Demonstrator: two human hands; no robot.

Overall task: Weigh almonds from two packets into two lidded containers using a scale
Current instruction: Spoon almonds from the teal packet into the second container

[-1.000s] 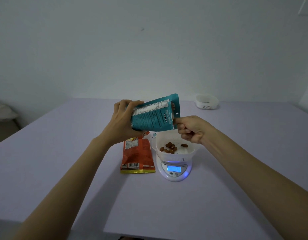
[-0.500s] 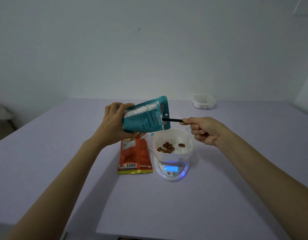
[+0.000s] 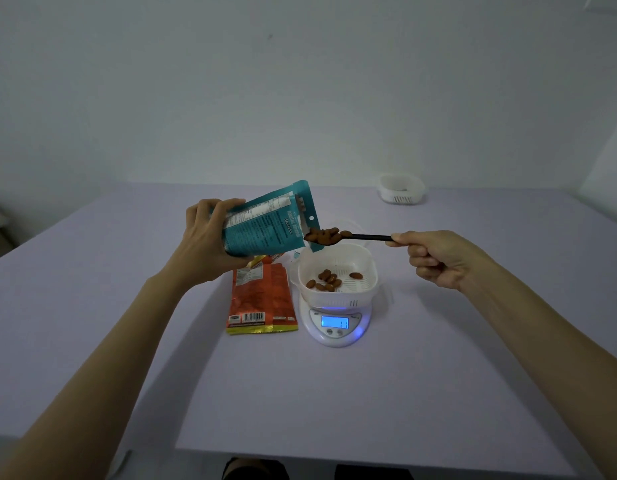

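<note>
My left hand grips a teal almond packet, tilted with its mouth toward the right, above the table. My right hand pinches the handle of a black spoon. The spoon's bowl is heaped with almonds just outside the packet's mouth, above a white container. That container holds several almonds and sits on a white digital scale with a lit blue display. An orange almond packet lies flat to the left of the scale.
A second white container stands at the far right of the lilac table. A pale wall rises behind the table. The table's near edge runs along the bottom of the view.
My right hand drew back to the right, pulling the spoon out of the teal packet with a load of almonds on it. My left hand kept the packet tilted.
</note>
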